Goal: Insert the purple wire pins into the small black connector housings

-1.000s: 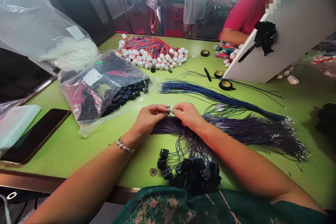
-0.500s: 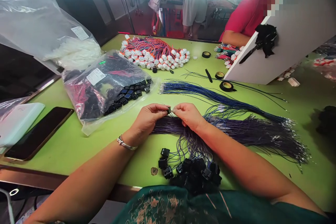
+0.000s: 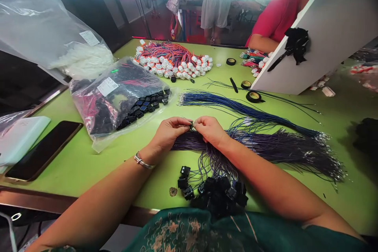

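Observation:
Between the fingertips of my left hand [image 3: 170, 130] is a small black connector [image 3: 191, 125], mostly covered by the fingers. My right hand [image 3: 209, 129] is pinched against its right side, apparently on a thin wire end too small to make out clearly. Both hands hover over a bundle of dark purple wires [image 3: 189, 141] lying on the green table. Behind them stretches a bundle of blue wires [image 3: 224, 102] with metal terminals at its ends. Near my body lies a pile of black connectors [image 3: 218, 193] with wires attached.
A clear bag of black connectors [image 3: 118, 98] lies at left, by a phone [image 3: 44, 149] and a white box [image 3: 25, 138]. Wires with white connectors [image 3: 177, 63] are heaped at the back. Tape rolls [image 3: 253, 96] sit near a white panel [image 3: 310, 47]; another person [image 3: 268, 27] is behind it.
My two hands stay together at the black connector, with the right fingers shifted slightly against it. The view has moved a little; the other person behind the panel has shifted.

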A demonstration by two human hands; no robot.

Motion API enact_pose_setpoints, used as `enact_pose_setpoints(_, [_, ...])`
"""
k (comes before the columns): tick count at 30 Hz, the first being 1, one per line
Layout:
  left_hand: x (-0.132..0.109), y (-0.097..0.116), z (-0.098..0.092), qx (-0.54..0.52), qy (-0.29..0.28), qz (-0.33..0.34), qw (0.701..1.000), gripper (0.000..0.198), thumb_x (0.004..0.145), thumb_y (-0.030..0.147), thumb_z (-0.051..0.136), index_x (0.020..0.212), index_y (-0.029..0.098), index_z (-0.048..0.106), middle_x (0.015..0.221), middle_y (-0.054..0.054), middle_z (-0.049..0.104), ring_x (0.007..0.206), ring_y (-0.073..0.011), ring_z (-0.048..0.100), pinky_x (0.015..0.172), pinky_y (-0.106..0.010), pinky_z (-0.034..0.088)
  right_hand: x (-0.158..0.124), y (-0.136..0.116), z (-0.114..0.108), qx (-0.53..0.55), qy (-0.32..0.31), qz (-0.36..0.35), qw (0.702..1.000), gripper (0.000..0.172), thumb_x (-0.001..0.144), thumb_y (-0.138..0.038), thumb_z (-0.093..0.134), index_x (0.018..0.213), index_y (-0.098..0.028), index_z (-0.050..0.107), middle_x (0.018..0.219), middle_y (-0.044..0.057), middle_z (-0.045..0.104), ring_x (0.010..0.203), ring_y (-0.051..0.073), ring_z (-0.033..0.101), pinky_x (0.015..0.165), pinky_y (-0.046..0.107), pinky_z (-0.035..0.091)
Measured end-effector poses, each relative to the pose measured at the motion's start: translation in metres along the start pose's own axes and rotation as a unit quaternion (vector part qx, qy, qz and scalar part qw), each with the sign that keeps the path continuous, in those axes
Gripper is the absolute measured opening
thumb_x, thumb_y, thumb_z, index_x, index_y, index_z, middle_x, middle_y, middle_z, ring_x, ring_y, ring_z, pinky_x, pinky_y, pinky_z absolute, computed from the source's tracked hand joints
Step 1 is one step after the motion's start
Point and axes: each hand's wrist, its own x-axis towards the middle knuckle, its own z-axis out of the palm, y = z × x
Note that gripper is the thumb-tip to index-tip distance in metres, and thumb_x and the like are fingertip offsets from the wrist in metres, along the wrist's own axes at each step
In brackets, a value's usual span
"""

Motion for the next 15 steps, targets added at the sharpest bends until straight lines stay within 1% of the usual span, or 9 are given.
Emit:
enact_pose_setpoints(3, [0.001,0.0,-0.003,0.003,-0.012,0.003,1.0,0.016,0.06,0.019,0.08,0.075,0.016,0.075,0.085,-0.006,0.074,0.082,-0.0175,0.066,0.085,-0.032,0.048,0.003,-0.007,-0.014,-0.084,0.011,-0.062,0.995,0.016,0.078,-0.031,0.059,0.077,-0.016,0.062,0.059,-0.003,0.056,0.047,0.008,0.046,0.047,0.021,0.036])
enact_pose_setpoints(5, [0.001,0.0,-0.004,-0.013,-0.011,-0.005,1.0,0.017,0.06,0.019,0.081,0.076,0.016,0.075,0.085,-0.007,0.075,0.082,-0.0177,0.066,0.085,-0.032,0.048,0.009,-0.012,-0.032,-0.196,0.039,-0.1,0.975,0.02,0.08,-0.031,0.058,0.091,-0.017,0.067,0.073,0.002,0.064,0.06,0.011,0.053,0.057,0.023,0.04])
enact_pose_setpoints(6, [0.002,0.0,-0.005,-0.026,-0.008,-0.012,1.0,0.018,0.059,0.019,0.081,0.076,0.016,0.075,0.084,-0.007,0.074,0.081,-0.0179,0.067,0.084,-0.032,0.049,0.013,-0.014,-0.043,-0.264,0.071,-0.113,0.955,0.022,0.082,-0.03,0.057,0.099,-0.019,0.068,0.084,0.004,0.067,0.068,0.013,0.056,0.064,0.025,0.042])
enact_pose_setpoints(7, [0.002,0.0,-0.005,-0.04,-0.006,-0.02,0.999,0.019,0.058,0.02,0.082,0.075,0.016,0.074,0.084,-0.007,0.074,0.08,-0.0181,0.067,0.084,-0.033,0.049,0.018,-0.015,-0.053,-0.336,0.102,-0.107,0.93,0.022,0.083,-0.027,0.057,0.099,-0.019,0.069,0.092,0.007,0.068,0.075,0.015,0.058,0.068,0.027,0.042])
enact_pose_setpoints(8, [0.002,0.0,-0.005,-0.051,-0.006,-0.027,0.998,0.02,0.057,0.02,0.082,0.074,0.016,0.074,0.083,-0.007,0.074,0.078,-0.0181,0.067,0.082,-0.034,0.05,0.024,-0.015,-0.062,-0.399,0.116,-0.081,0.906,0.02,0.082,-0.024,0.057,0.096,-0.018,0.07,0.096,0.01,0.068,0.08,0.017,0.059,0.07,0.028,0.041])
enact_pose_setpoints(10, [0.002,0.001,-0.005,-0.061,-0.008,-0.034,0.998,0.02,0.056,0.02,0.082,0.074,0.015,0.074,0.08,-0.007,0.074,0.076,-0.0178,0.067,0.08,-0.033,0.05,0.037,-0.012,-0.076,-0.483,0.118,0.001,0.868,0.017,0.081,-0.027,0.058,0.088,-0.017,0.071,0.092,0.012,0.069,0.08,0.019,0.06,0.067,0.029,0.04])
enact_pose_setpoints(11, [0.002,0.001,-0.005,-0.063,-0.008,-0.036,0.997,0.02,0.056,0.02,0.083,0.073,0.015,0.073,0.08,-0.007,0.074,0.075,-0.0175,0.067,0.079,-0.033,0.051,0.043,-0.009,-0.08,-0.503,0.115,0.018,0.857,0.017,0.08,-0.028,0.06,0.087,-0.018,0.071,0.091,0.012,0.069,0.078,0.019,0.06,0.066,0.028,0.04])
enact_pose_setpoints(13, [0.001,0.003,-0.005,-0.066,-0.009,-0.046,0.997,0.021,0.055,0.02,0.083,0.073,0.015,0.073,0.08,-0.007,0.073,0.073,-0.0169,0.066,0.077,-0.032,0.051,0.053,-0.002,-0.086,-0.508,0.092,0.022,0.856,0.013,0.078,-0.027,0.061,0.082,-0.019,0.07,0.087,0.009,0.069,0.073,0.017,0.058,0.062,0.027,0.038])
enact_pose_setpoints(15, [0.0,0.005,-0.005,-0.072,-0.014,-0.059,0.996,0.022,0.054,0.02,0.083,0.073,0.015,0.073,0.08,-0.007,0.073,0.072,-0.0165,0.066,0.075,-0.032,0.051,0.058,0.002,-0.094,-0.475,0.047,-0.004,0.879,0.008,0.075,-0.023,0.062,0.073,-0.018,0.068,0.077,0.006,0.068,0.066,0.014,0.055,0.059,0.025,0.036])
